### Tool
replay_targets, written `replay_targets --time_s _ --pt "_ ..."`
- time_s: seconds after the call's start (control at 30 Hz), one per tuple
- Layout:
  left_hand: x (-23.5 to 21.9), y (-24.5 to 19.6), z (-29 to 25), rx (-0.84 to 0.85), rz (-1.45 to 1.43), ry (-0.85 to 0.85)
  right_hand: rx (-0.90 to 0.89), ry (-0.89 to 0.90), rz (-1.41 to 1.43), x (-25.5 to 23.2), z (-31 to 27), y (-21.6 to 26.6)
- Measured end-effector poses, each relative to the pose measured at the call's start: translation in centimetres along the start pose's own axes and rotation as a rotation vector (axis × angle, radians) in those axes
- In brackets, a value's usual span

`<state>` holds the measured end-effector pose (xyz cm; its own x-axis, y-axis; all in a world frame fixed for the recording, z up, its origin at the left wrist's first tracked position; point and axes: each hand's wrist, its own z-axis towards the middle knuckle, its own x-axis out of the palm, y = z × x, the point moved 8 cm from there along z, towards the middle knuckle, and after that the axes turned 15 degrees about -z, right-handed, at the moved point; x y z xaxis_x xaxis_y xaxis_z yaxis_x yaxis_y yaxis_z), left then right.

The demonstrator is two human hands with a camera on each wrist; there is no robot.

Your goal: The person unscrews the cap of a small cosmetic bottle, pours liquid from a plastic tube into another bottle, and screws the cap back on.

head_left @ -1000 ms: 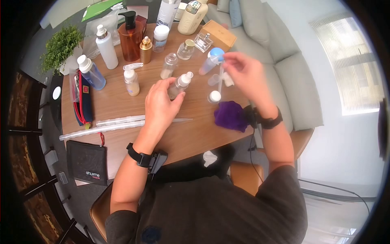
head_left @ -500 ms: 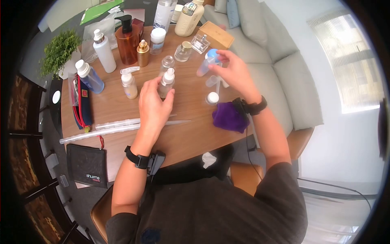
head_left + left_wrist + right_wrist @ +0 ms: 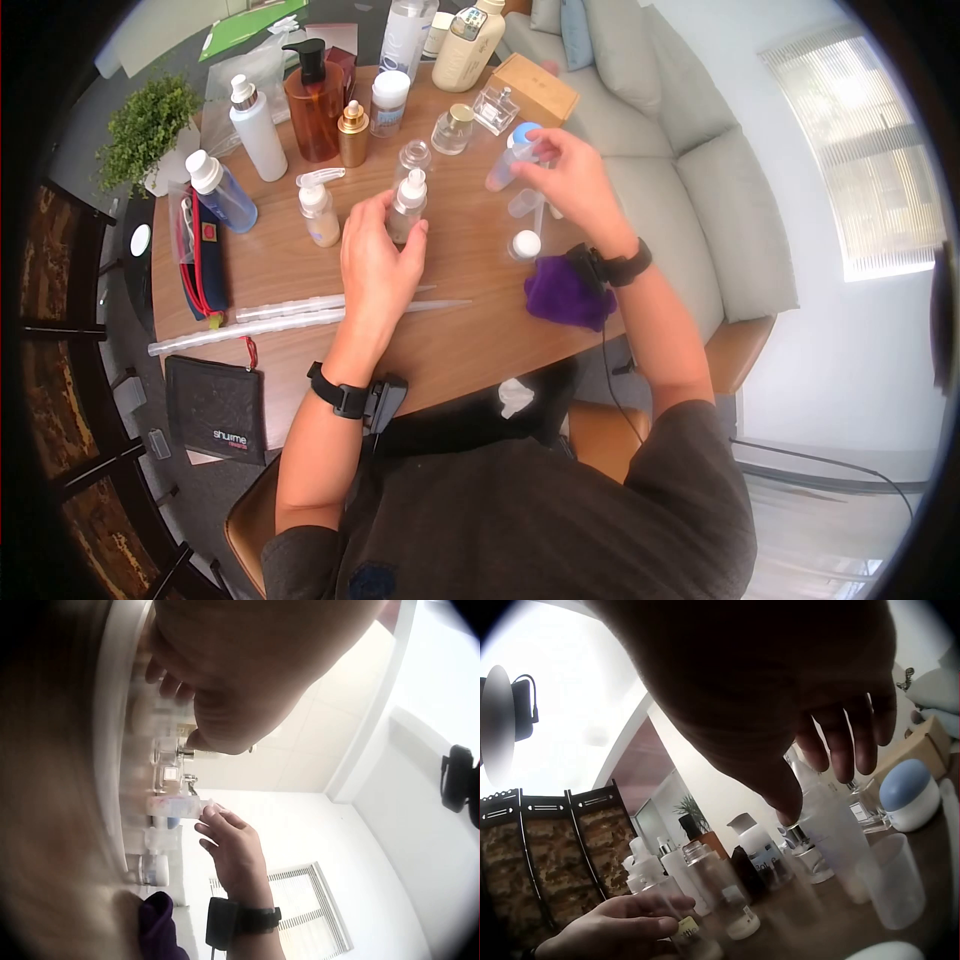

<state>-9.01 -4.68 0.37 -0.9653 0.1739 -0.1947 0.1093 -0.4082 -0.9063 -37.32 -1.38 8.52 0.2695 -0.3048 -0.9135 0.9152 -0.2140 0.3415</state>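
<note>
Clear plastic is what both hands are handling on the wooden table [image 3: 470, 330]. The left hand [image 3: 378, 262] is curling round a small spray bottle [image 3: 406, 208], which is standing upright with its white cap at 12 o'clock from the knuckles, near the table's middle. The right hand [image 3: 572, 182] is pinching a frosted tube [image 3: 508, 160] with a blue cap; the tube is leaning, its long axis running from the blue cap at about 1 o'clock down to 7 o'clock. From the left hand, the tube is lying at roughly 2 o'clock, a little apart, and the right hand is clearly the nearer one to it.

Counted around them: one small clear cup [image 3: 524, 202] and one white-capped jar [image 3: 524, 245] are sitting just below the tube, at 6 o'clock from it. One purple cloth [image 3: 566, 292] is lying at 5 o'clock from the jar, at the table's edge. Two long clear pipettes [image 3: 290, 310] are lying side by side at 8 o'clock from the left hand. One open clear bottle [image 3: 412, 160] is standing just behind the spray bottle.
</note>
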Motion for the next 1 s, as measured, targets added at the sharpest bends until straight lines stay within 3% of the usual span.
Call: replay_targets --time_s 0.57,0.63,0.77,0.9,0.97,1.0 --pt "-0.2 0.9 0.0 -0.018 0.012 -0.048 0.019 -0.069 0.039 -0.4 0.1 -0.3" --pt "-0.4 0.9 0.0 -0.015 0.016 -0.059 0.011 -0.152 0.188 -1.2 0.3 -0.6" --pt "-0.5 0.4 0.1 -0.057 -0.007 -0.049 -0.033 -0.192 0.196 -4.5 0.7 1.2" --pt "-0.4 0.5 0.2 -0.138 -0.06 -0.017 -0.145 -0.168 0.252 -5.2 0.6 5.4" --pt "-0.4 0.2 0.0 -0.113 -0.059 -0.031 -0.23 0.071 0.203 -3.9 0.2 8.3" --pt "-0.4 0.2 -0.1 -0.094 -0.067 -0.042 -0.234 0.065 0.212 -3.6 0.4 8.7"
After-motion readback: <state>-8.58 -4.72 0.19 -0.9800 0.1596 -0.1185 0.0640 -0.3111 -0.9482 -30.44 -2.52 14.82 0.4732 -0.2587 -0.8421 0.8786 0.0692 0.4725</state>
